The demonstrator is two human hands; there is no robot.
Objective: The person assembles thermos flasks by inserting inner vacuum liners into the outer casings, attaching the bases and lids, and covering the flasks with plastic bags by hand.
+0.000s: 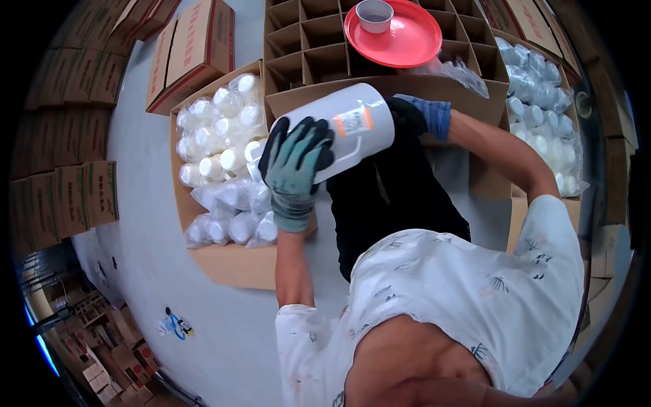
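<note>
A white plastic jug (356, 129) with a moulded handle and an orange-and-white label lies tilted on its side in front of me, above my dark trousers. My left hand (296, 159), in a green-grey glove with dark fingers, is closed over the jug's left end. At the opposite end, my right hand (409, 117), in a dark glove with a blue cuff, grips the base; its fingers are partly hidden behind the jug. Just beyond the jug stands a divided cardboard box (285, 71), with a red round lid or tray (407, 51) resting on its dividers.
A grey-white cup (374, 16) sits on the red piece. Left stands an open carton (230, 261) of bagged white bottles (227, 125); another carton with bagged bottles (539, 122) is at right. Closed cartons (193, 51) and stacked boxes line the sides. A blue looped item (180, 327) lies on the floor.
</note>
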